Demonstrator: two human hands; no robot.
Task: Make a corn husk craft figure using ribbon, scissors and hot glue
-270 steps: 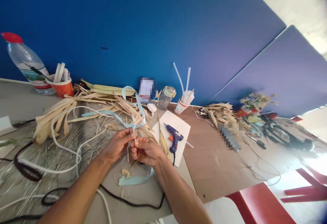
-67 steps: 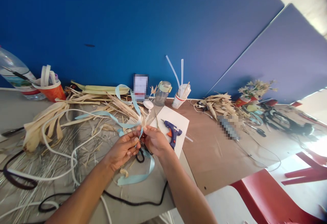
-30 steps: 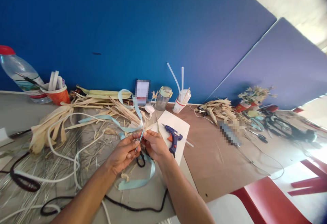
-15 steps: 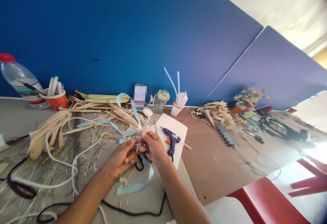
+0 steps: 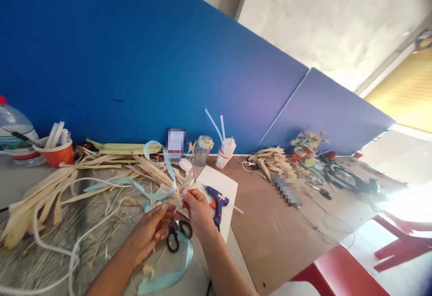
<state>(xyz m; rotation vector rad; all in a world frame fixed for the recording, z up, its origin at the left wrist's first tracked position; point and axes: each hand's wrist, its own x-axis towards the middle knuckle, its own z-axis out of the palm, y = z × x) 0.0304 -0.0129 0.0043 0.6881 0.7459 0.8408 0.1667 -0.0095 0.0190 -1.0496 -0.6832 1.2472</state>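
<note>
A thin stem wrapped in light blue (image 5: 178,202) slants between my two hands above the table. My right hand (image 5: 197,208) pinches its upper part between thumb and fingers. At the lower end, my left hand (image 5: 146,230) curls its fingers against the stem, though the exact contact is small and partly hidden. Black-handled scissors (image 5: 173,240) lie just below the hands, their blades mostly covered. Pale blue ribbon (image 5: 167,280) curves on the table under them, and another length of it loops across the dried husks (image 5: 158,170). Wispy pale fibres stand above my right fingertips.
A blue glue gun (image 5: 218,204) rests on white paper (image 5: 216,177) to the right. Behind stand a lidded jar (image 5: 202,152), a cup of glue sticks (image 5: 223,157) and a red cup (image 5: 60,154). White cord (image 5: 37,228) crosses the left side. A red chair (image 5: 340,271) stands at right.
The camera view has tilted and shifted, so the table items sit lower and further left. The scissors show more plainly below my hands. Both hands keep their places around the blue-wrapped stem.
</note>
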